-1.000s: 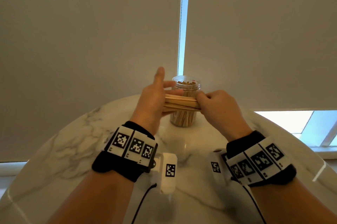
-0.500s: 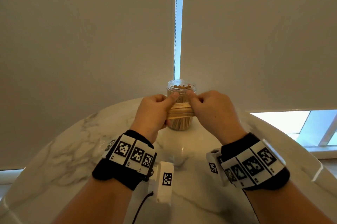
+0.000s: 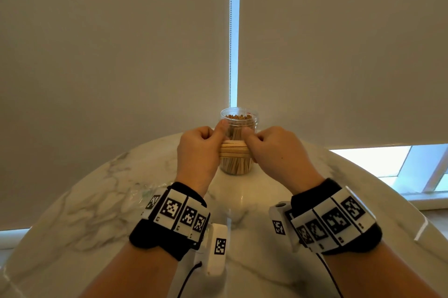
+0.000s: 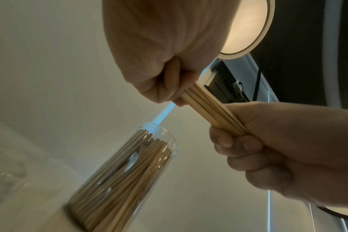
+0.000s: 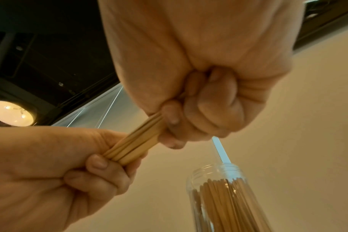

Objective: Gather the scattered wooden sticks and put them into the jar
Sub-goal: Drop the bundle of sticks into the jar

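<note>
A bundle of wooden sticks lies level in the air between my two hands, just in front of the jar. My left hand grips its left end with curled fingers, and my right hand grips the right end the same way. The left wrist view shows the bundle running from my left hand down to my right hand. In the right wrist view the bundle spans my right hand and left hand. A clear open jar packed with upright sticks stands behind.
The round white marble table carries the jar near its far edge. Crumpled clear plastic lies left of my left wrist. Closed roller blinds hang right behind the table, with a bright window strip at the right.
One second ago my left hand was open with fingers raised beside the bundle; it has closed round the left end. Both hands have drawn closer together on the sticks.
</note>
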The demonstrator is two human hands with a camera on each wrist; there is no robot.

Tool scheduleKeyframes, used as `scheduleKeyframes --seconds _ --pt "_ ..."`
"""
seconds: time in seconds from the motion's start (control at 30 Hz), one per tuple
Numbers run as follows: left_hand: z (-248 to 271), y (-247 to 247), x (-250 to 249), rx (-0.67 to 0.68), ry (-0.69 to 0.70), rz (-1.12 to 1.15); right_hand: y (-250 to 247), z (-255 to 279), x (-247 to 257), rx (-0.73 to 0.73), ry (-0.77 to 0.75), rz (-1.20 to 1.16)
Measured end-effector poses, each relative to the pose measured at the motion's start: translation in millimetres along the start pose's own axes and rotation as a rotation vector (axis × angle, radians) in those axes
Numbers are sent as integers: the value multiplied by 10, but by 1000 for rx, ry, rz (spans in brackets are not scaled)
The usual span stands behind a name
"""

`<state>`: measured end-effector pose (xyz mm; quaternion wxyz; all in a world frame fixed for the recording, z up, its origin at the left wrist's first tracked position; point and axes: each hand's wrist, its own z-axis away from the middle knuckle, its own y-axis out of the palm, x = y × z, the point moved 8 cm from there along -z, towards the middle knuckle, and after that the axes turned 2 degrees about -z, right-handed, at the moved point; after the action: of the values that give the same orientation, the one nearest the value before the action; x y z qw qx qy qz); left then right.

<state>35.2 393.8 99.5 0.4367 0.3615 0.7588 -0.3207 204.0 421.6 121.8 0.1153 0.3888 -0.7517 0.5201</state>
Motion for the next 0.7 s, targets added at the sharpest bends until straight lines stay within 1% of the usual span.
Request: scheduleKeyframes --seconds 0.03,0.1,0.17,0.2,0.23,0.27,0.33,0.37,0.4,0.43,0.53,0.63,0.7 --pt "24 59 9 51 -28 37 -14 -15 -52 -9 18 15" --pt "53 162 53 140 -139 123 -65 -47 -180 -19 56 39" --pt "-4 184 115 161 -250 157 -187 -87 -311 -57 97 30" --pt "-72 167 138 146 -263 151 -279 -110 -371 -95 119 27" --pt "-153 154 143 147 -257 113 -383 -142 -421 -137 138 31" --pt "-250 186 168 187 -238 27 -487 -184 -464 -178 156 41" --pt "-446 311 222 316 -194 -210 -666 -332 -494 -251 182 72" --pt "-536 375 243 359 -181 -319 -733 -442 -479 -276 179 98" --pt "-618 439 259 385 -176 -376 -778 -587 -448 -287 174 133" --pt "-703 510 282 398 -178 -386 -796 -746 -410 -284 168 174" --pt "-863 717 314 393 -177 -274 -734 -1217 -282 -187 155 345" --pt "-914 906 451 387 -203 -52 -543 -1545 -179 -25 127 520" --pt "-926 967 538 368 -185 51 -393 -1681 -127 90 102 644"
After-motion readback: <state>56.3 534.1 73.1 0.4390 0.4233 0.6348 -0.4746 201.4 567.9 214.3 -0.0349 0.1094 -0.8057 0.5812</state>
